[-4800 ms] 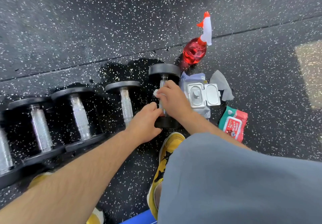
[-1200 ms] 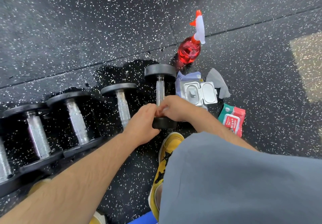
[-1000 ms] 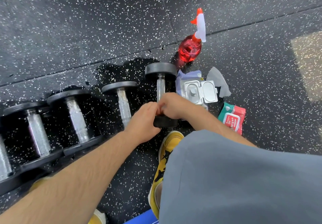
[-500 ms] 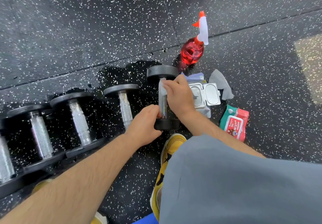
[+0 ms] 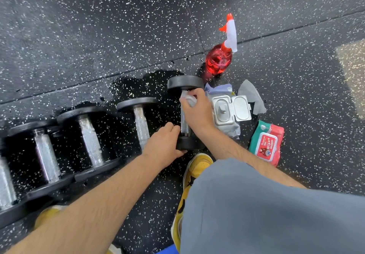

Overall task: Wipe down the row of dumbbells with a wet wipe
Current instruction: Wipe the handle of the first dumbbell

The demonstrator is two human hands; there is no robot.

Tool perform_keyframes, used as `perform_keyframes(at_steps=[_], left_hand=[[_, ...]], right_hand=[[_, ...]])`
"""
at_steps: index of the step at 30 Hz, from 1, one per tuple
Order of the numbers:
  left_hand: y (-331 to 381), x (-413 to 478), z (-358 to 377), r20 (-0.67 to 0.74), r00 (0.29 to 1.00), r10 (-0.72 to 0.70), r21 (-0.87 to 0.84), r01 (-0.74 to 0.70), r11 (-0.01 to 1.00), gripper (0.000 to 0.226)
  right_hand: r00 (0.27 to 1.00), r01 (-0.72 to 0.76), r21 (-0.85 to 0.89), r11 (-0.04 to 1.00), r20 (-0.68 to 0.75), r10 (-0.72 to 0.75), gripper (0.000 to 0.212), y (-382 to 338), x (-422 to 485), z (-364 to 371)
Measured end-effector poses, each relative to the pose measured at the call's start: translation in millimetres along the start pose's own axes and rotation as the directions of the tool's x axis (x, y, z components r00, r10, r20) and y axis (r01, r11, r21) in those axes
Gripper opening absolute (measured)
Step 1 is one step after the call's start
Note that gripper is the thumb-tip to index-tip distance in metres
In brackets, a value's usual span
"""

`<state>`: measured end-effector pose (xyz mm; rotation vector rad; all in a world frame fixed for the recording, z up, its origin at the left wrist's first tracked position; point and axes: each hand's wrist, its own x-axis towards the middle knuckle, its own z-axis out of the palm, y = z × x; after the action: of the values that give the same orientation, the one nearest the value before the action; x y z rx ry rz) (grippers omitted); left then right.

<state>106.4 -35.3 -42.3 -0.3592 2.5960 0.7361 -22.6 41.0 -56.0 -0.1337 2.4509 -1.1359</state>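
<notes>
A crumpled white wet wipe (image 5: 187, 98) is pinched in the curled fingers of the right hand (image 5: 196, 113) and pressed around the far end of the handle of the rightmost dumbbell (image 5: 185, 82), just under its far head. The near head is clasped by the left hand (image 5: 165, 145), seemingly to steady it on the speckled rubber floor (image 5: 98, 26). Four more dumbbells (image 5: 89, 137) are lined up to the left; whether they have been wiped cannot be told, so the job is judged only to be under way at one end of the row. A dark wet patch (image 5: 138, 84) is seen behind the row. A red spray bottle (image 5: 218, 61), an open wipe pack (image 5: 229, 111), a loose grey sheet (image 5: 253, 99) and a red-and-green pack (image 5: 266, 143) are laid to the right.
</notes>
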Motion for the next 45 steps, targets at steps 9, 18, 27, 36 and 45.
perform_keyframes(at_steps=[9, 18, 27, 36, 45], left_hand=[[11.4, 5.0, -1.3, 0.034, 0.999, 0.022, 0.098, -0.025, 0.995, 0.041], [15.0, -4.0, -4.1, -0.01, 0.996, 0.092, 0.346, -0.083, 0.934, 0.048], [1.2, -1.3, -8.3, -0.025, 0.98, 0.196, 0.188, -0.188, 0.964, 0.046], [-13.5, -13.9, -13.6, 0.006, 0.996, 0.088, -0.089, -0.087, 0.992, 0.029], [-7.8, -9.5, -10.6, -0.007, 0.992, 0.123, -0.046, -0.123, 0.991, 0.037]], right_hand=[[0.987, -0.158, 0.257, 0.953, 0.018, 0.158, 0.024, 5.4, 9.6, 4.3], [0.991, -0.105, 0.362, 0.926, 0.12, 0.066, 0.022, -10.2, 11.5, 18.7], [0.981, 0.035, 0.116, 0.993, 0.187, -0.056, 0.006, -1.4, 17.7, 6.8], [0.904, 0.408, -0.222, 0.886, -0.037, -0.426, 0.027, 0.2, 4.4, 11.5], [0.791, 0.585, -0.348, 0.732, 0.049, -0.609, 0.018, 12.9, 18.4, 13.4]])
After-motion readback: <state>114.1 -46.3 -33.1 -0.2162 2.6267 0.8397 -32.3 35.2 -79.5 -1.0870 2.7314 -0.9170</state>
